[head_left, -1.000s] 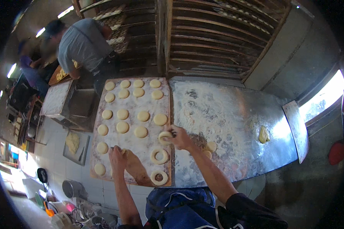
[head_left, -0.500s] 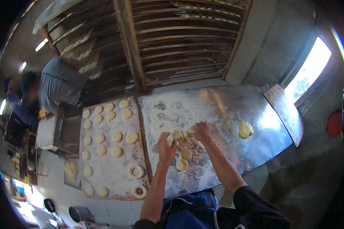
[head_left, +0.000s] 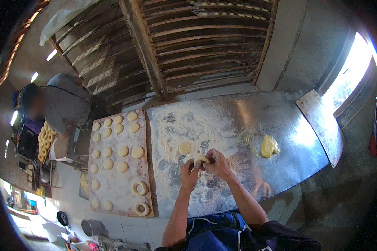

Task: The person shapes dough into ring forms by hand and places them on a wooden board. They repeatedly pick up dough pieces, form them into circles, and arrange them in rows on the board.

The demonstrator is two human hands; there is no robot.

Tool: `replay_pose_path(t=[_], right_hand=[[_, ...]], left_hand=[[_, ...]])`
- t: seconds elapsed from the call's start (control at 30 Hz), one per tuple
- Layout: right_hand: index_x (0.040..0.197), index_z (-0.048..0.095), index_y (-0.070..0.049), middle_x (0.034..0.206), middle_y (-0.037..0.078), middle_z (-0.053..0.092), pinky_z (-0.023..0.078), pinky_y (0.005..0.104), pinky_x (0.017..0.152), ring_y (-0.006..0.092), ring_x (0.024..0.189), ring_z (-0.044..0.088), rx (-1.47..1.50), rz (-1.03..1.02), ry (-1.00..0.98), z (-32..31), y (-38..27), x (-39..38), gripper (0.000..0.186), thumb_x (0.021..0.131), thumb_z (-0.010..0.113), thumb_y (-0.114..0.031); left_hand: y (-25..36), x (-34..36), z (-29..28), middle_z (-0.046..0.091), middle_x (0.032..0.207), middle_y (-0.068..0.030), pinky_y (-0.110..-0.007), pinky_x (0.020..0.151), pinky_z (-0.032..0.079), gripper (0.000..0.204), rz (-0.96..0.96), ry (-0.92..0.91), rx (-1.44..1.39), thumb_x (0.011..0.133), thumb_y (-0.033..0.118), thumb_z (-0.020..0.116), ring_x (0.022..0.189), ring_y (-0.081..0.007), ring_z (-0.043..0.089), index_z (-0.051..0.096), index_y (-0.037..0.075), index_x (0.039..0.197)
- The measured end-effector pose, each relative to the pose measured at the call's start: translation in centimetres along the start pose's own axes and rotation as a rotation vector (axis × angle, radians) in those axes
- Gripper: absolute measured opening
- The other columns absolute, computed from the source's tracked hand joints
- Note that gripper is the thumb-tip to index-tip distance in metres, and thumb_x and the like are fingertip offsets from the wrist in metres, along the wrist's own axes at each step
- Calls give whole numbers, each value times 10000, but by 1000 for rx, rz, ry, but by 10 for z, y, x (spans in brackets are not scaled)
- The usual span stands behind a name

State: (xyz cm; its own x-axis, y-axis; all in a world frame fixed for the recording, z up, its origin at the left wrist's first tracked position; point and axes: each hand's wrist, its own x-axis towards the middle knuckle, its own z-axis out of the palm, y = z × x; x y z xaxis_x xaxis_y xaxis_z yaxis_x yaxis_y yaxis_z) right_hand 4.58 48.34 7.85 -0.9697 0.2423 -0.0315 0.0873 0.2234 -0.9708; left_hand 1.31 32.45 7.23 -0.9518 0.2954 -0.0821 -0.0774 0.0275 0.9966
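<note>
One pale, curved piece of soft dough (head_left: 201, 160) sits in my head view between the fingers of the left hand (head_left: 189, 173) and the right hand (head_left: 218, 164). I see both sets of fingers curled and grasping it from either side, above a grey, shiny metal table (head_left: 276, 113) dusted with white flour near the hands. The fingertips cover its lower part, so I cannot tell whether it forms a full ring.

Just beyond the left fingers I find a flat, round, pale dough disc (head_left: 185, 147) lying on the flour. Well to the right of the right fingers rests a glossy, yellow, rounded lump of dough (head_left: 269, 147).

To the left of the left fingers I see a floured, rectangular wooden board (head_left: 119, 188) bearing rows of pale discs; on its side nearest the fingers lie a thick, pale dough ring (head_left: 145, 188) and, nearer the body, a second pale dough ring (head_left: 148, 209). Far beyond the fingers stands a brown, slatted wooden rack (head_left: 209, 31).
</note>
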Motion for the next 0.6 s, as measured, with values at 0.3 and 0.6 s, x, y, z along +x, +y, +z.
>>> replay_pose_path(t=[0.3, 0.6], right_hand=[[1184, 446, -66, 913, 121, 642, 522, 377, 738, 202, 855, 653, 232, 38, -81, -20, -11, -20, 503, 754, 700, -4], [1141, 557, -59, 868, 87, 634, 477, 313, 728, 168, 761, 598, 654, 148, -98, -31, -6, -15, 339, 940, 531, -331]], left_hand=[[-3, -12, 22, 660, 1038, -123, -302, 728, 516, 381, 52, 27, -146, 923, 76, 635, 920, -178, 637, 488, 55, 1274], [-10, -18, 27, 584, 1085, -54, -281, 735, 499, 477, -68, -262, -536, 852, -48, 582, 941, -180, 602, 433, 125, 1271]])
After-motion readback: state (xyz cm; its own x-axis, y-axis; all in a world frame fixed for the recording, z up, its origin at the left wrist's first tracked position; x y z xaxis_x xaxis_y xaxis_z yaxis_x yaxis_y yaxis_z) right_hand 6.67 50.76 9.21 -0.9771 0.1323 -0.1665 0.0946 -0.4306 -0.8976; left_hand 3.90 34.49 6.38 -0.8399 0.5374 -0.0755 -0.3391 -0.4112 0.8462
